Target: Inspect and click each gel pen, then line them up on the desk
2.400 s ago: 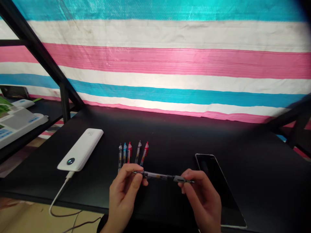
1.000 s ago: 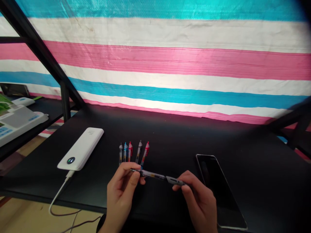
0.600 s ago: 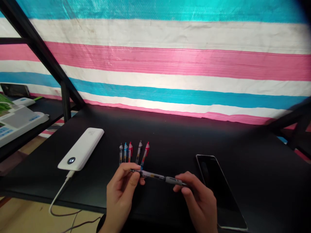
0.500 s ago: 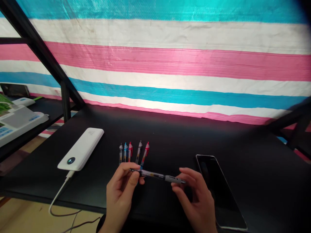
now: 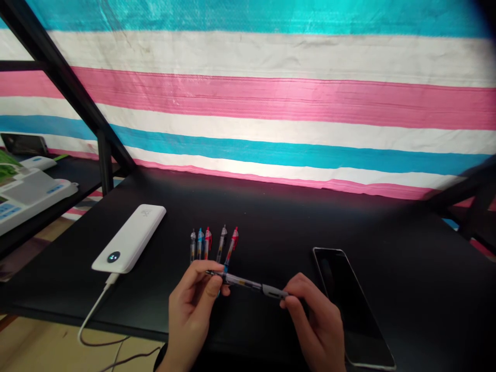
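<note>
A clear-barrelled pen (image 5: pixel 248 283) with a grey grip is held level above the black table (image 5: pixel 271 217), near its front edge. My left hand (image 5: pixel 191 315) pinches the pen's left end between thumb and fingers. My right hand (image 5: pixel 315 323) pinches the grey grip end on the right. Just behind my left hand lies a row of several pens (image 5: pixel 211 244) with blue, red and grey tops, side by side on the table.
A white power bank (image 5: pixel 129 237) with a white cable (image 5: pixel 91 315) lies at the left. A dark phone (image 5: pixel 351 299) lies face up at the right. A striped tarp (image 5: pixel 271 98) hangs behind, black frame bars (image 5: pixel 62 77) stand left, and a side shelf holds white devices (image 5: pixel 27 194).
My right hand has shifted a little left along the pen and regripped its grey end; its fingers loosened briefly and closed again. The left hand and the other things have stayed put.
</note>
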Available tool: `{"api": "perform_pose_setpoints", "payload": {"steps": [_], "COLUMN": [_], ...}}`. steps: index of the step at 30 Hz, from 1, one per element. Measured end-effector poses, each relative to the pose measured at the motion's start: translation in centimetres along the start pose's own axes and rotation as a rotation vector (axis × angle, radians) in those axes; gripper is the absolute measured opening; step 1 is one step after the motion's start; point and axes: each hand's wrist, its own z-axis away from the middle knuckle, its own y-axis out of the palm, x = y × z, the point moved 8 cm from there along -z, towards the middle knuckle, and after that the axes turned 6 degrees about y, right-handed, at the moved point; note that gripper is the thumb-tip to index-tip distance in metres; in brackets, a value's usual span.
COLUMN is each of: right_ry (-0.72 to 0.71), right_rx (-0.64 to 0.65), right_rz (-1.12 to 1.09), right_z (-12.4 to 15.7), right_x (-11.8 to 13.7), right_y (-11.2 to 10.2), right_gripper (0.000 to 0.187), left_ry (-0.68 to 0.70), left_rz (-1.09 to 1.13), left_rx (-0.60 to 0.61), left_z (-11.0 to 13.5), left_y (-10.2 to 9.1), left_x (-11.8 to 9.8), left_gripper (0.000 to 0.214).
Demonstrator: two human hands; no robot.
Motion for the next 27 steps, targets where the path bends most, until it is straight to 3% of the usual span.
{"api": "perform_pose_setpoints", "payload": {"steps": [2, 4, 9, 15, 22, 27], "right_ry": [-0.005, -0.035, -0.074, -0.142, -0.031, 0.133], "right_rx": [0.003, -0.006, 0.043, 0.011, 0.022, -0.027], "right_rz": [-0.01, 0.019, 0.08, 0.159, 0.09, 0.012], "right_z": [-0.2, -0.2, -0.1, 0.2, 0.1, 0.3], "right_x": [0.2, 0.4, 0.6, 1.1, 0.7, -0.3], "right_y": [-0.1, -0.3, 0.3, 0.1, 0.7, 1.3], "right_gripper": [0.019, 0.003, 0.016, 0.019, 0.027, 0.034], "left_ry": [-0.002, -0.002, 0.006, 0.064, 0.039, -0.103], "left_rz": [0.009, 0.014, -0.048, -0.095, -0.064, 0.146], "left_rx": [0.001, 0.001, 0.017, 0.057, -0.033, -0.059], "left_z": [0.0, 0.0, -0.2, -0.4, -0.2, -0.1], "left_y": [0.0, 0.1, -0.2, -0.3, 0.0, 1.2], "left_x": [0.0, 0.0, 0.4, 0.2, -0.3, 1.1], "left_gripper": [0.017, 0.017, 0.016, 0.012, 0.007, 0.025]}}
